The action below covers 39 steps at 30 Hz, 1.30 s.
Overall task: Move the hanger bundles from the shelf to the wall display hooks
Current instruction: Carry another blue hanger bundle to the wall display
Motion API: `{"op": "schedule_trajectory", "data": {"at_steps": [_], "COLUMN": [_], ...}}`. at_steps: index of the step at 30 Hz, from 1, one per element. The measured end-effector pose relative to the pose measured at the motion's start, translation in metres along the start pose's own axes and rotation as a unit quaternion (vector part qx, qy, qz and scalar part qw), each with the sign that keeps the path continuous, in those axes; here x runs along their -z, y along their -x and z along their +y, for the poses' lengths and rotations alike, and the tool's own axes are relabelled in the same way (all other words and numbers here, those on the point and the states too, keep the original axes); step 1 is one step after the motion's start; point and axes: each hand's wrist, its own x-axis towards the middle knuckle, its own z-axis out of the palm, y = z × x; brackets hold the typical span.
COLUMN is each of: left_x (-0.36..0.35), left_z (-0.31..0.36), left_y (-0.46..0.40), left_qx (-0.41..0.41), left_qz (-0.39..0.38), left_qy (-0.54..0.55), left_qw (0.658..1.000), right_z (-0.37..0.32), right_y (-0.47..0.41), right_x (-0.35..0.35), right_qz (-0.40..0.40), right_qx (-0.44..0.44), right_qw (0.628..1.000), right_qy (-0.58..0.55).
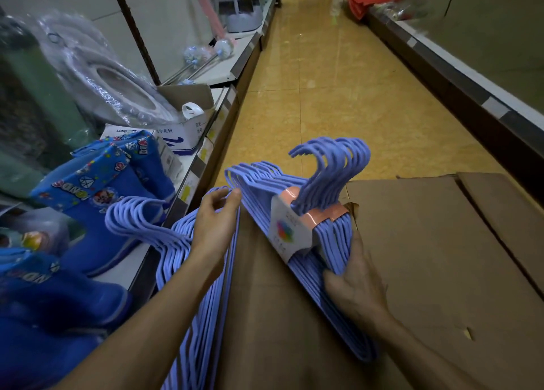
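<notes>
Your right hand (pixel 354 283) grips the lower arm of a labelled hanger bundle (pixel 297 210), fingers curled around the stacked bars. This bundle is made of thin lilac-blue hangers pressed tightly together, their hooks fanned upward and away from you. A peach band and a white paper label with a multicoloured mark wrap the neck just below the hooks. The bundle lies tilted across a brown cardboard box (pixel 426 257), touching its top near the box's left edge.

Your left hand (pixel 213 217) pinches the upper tip of a second hanger bundle (pixel 194 286), thumb and fingers closed around the bars. This bundle, the same lilac-blue, stands between the box's left side and the front edge of the shelf (pixel 188 166), hooks pointing left over the shelf.

On the shelf just beside those hooks stand blue printed rain boots (pixel 97 192). Farther along sit a white carton (pixel 182 136) and a plastic-wrapped grey seat (pixel 100 74). A yellow tiled floor (pixel 323 80) runs down the aisle beyond.
</notes>
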Motion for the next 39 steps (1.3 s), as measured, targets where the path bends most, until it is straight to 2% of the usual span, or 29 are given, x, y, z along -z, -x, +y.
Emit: {"op": "schedule_trajectory", "data": {"at_steps": [3, 6, 8, 10, 13, 18, 22, 29, 34, 39], "left_x": [0.002, 0.002, 0.002, 0.003, 0.01, 0.021, 0.031, 0.059, 0.087, 0.124], "left_z": [-0.005, -0.001, 0.004, 0.009, 0.019, 0.031, 0.055, 0.193, 0.336, 0.49], "left_y": [-0.004, -0.003, -0.006, -0.012, -0.022, -0.017, 0.012, 0.069, 0.104, 0.139], "left_qx": [0.092, 0.143, 0.151, 0.17, 0.212, 0.21, 0.205, 0.209, 0.184, 0.168], "left_qz": [-0.02, -0.065, -0.102, -0.134, -0.129, -0.085, -0.087, -0.038, -0.029, -0.034], "left_qy": [0.051, 0.139, 0.225, 0.322, 0.403, 0.46, 0.464, 0.41, 0.392, 0.406], "left_qw": [0.994, 0.978, 0.957, 0.922, 0.881, 0.858, 0.857, 0.887, 0.901, 0.898], "right_z": [-0.006, -0.016, -0.024, -0.032, -0.044, -0.063, -0.082, -0.162, -0.248, -0.353], "right_y": [-0.002, -0.001, -0.001, -0.001, -0.006, -0.016, -0.004, 0.041, 0.068, 0.093], "right_x": [0.015, 0.034, 0.042, 0.048, 0.053, 0.069, 0.099, 0.194, 0.293, 0.406], "right_qz": [-0.041, -0.095, -0.122, -0.155, -0.188, -0.212, -0.217, -0.181, -0.143, -0.127], "right_qx": [0.028, 0.06, 0.082, 0.087, 0.091, 0.123, 0.102, 0.063, 0.073, 0.071], "right_qw": [0.983, 0.969, 0.964, 0.955, 0.95, 0.955, 0.96, 0.97, 0.976, 0.978], "right_qy": [-0.176, -0.218, -0.222, -0.236, -0.234, -0.165, -0.143, -0.147, -0.151, -0.152]}}
